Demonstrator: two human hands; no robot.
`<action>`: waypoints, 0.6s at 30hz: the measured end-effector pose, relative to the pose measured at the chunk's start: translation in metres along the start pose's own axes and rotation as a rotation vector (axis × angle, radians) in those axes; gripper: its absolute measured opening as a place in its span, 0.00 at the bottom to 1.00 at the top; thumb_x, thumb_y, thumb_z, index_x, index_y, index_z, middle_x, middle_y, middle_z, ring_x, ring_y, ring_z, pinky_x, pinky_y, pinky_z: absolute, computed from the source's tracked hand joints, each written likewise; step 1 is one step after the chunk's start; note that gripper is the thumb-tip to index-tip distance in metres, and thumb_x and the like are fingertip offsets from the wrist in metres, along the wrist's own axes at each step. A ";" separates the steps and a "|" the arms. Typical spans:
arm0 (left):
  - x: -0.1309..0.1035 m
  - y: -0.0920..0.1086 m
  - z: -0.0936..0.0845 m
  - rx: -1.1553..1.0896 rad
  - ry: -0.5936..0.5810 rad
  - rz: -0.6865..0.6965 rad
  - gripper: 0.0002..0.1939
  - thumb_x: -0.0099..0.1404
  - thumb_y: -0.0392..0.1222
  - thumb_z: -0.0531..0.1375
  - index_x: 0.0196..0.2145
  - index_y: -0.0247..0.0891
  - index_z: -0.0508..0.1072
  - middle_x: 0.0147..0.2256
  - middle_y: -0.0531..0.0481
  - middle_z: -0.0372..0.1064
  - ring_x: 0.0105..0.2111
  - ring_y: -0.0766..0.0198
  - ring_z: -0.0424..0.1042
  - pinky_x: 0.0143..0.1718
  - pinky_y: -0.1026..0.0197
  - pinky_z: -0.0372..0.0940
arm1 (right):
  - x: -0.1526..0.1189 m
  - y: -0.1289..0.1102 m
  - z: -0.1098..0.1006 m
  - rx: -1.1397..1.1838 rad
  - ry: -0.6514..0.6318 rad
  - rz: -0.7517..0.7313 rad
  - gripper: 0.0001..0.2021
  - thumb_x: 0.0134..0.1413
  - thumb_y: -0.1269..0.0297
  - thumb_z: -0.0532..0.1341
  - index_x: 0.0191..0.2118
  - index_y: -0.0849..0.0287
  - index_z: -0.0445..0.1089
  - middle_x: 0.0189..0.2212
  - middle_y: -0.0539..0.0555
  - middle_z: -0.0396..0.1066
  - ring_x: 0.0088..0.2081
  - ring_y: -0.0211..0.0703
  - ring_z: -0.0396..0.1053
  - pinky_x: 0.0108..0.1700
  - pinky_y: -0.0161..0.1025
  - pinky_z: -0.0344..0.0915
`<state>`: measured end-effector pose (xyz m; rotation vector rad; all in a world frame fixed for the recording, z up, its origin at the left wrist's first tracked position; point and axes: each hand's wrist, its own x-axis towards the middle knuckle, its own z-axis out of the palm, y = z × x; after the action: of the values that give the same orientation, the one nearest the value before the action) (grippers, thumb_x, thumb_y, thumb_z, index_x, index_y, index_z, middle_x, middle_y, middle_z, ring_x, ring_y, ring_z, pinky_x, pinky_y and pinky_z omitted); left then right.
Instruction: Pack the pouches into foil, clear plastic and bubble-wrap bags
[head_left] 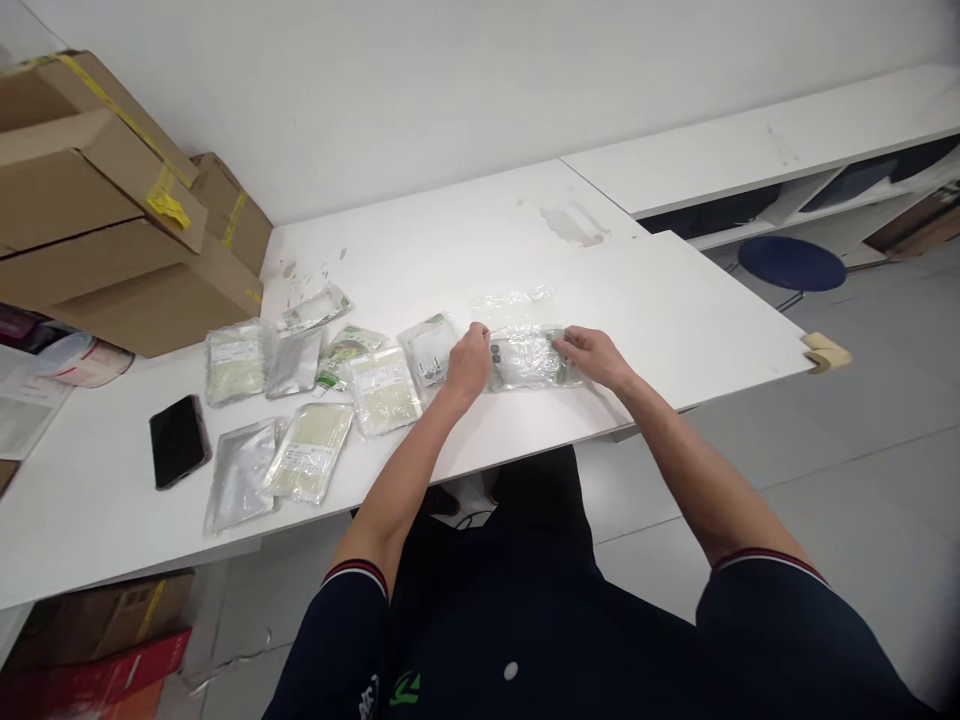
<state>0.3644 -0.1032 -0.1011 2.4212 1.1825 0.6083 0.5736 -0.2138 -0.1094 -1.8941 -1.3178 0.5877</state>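
Note:
A clear plastic bag lies on the white table in front of me, with a silvery packet marked in dark print inside or under its lower part; I cannot tell which. My left hand pinches the bag's left edge. At the right side, my right hand has its fingers closed on the bag's edge. Just left of my left hand lies a packet with a green corner. Beside it is a pale green packet with a white label.
More packets, including a silver one and a labelled one, spread over the table's left part. A black phone lies near them. Cardboard boxes stand at the back left. A blue stool is beyond the table's padded corner.

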 end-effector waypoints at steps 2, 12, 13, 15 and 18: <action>0.010 -0.001 0.007 0.147 0.005 -0.027 0.12 0.68 0.27 0.48 0.43 0.37 0.67 0.37 0.42 0.70 0.39 0.56 0.70 0.39 0.56 0.62 | 0.016 0.002 0.010 -0.175 -0.015 0.062 0.16 0.60 0.52 0.57 0.26 0.56 0.62 0.22 0.49 0.62 0.27 0.39 0.59 0.31 0.38 0.55; -0.017 -0.016 0.003 0.210 -0.422 0.350 0.38 0.66 0.61 0.55 0.65 0.34 0.56 0.65 0.32 0.51 0.64 0.43 0.54 0.61 0.46 0.56 | 0.000 0.007 0.020 -0.471 -0.128 -0.362 0.27 0.61 0.50 0.57 0.61 0.58 0.64 0.64 0.63 0.60 0.65 0.60 0.55 0.62 0.58 0.55; -0.014 -0.016 0.003 0.245 -0.445 0.360 0.39 0.66 0.60 0.56 0.66 0.33 0.54 0.66 0.31 0.49 0.65 0.41 0.52 0.61 0.45 0.55 | -0.001 0.009 0.018 -0.437 -0.233 -0.363 0.33 0.58 0.47 0.59 0.64 0.58 0.60 0.65 0.62 0.57 0.66 0.60 0.53 0.64 0.58 0.54; -0.008 -0.012 0.003 0.314 -0.449 0.389 0.34 0.67 0.49 0.55 0.65 0.29 0.54 0.64 0.29 0.52 0.64 0.42 0.53 0.61 0.46 0.54 | -0.003 0.012 0.012 -0.394 -0.354 -0.327 0.40 0.54 0.46 0.61 0.68 0.60 0.55 0.68 0.63 0.53 0.68 0.60 0.49 0.67 0.57 0.51; -0.010 0.002 -0.008 0.353 -0.478 0.408 0.24 0.65 0.35 0.50 0.58 0.28 0.62 0.56 0.32 0.64 0.56 0.47 0.62 0.56 0.49 0.58 | -0.010 0.008 -0.005 -0.314 -0.399 -0.267 0.34 0.58 0.52 0.57 0.68 0.58 0.57 0.68 0.60 0.54 0.68 0.57 0.50 0.67 0.55 0.51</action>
<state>0.3555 -0.1109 -0.0954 2.9038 0.6422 -0.1013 0.5784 -0.2264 -0.1130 -1.8559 -1.9846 0.6722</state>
